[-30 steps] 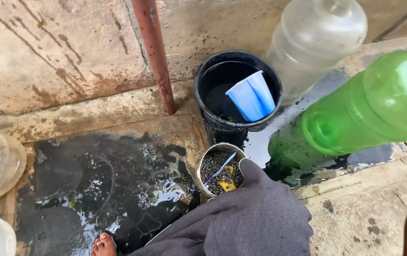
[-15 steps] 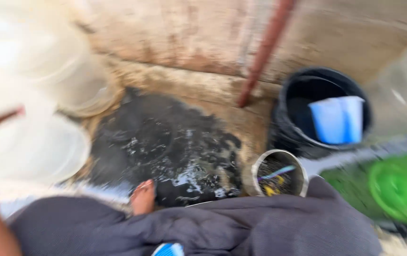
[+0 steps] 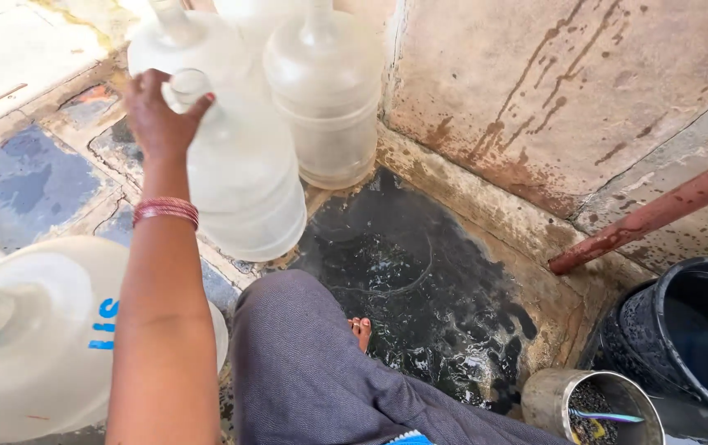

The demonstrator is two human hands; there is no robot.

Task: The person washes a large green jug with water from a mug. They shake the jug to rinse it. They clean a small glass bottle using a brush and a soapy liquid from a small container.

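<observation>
The left hand reaches out from the lower left of the frame on a nearly straight arm that runs up the picture, red bangles at the wrist. Its fingers are curled around the neck of a large clear plastic water jar, thumb on one side and a red-nailed fingertip on the other, so the hand is gripping the jar at its mouth. The jar is translucent, pale and looks empty, leaning slightly toward the upper left, its base on the wet floor left of centre. It stands just below the hand, close against two similar jars at the upper middle by the stained wall. The right hand is out of sight.
</observation>
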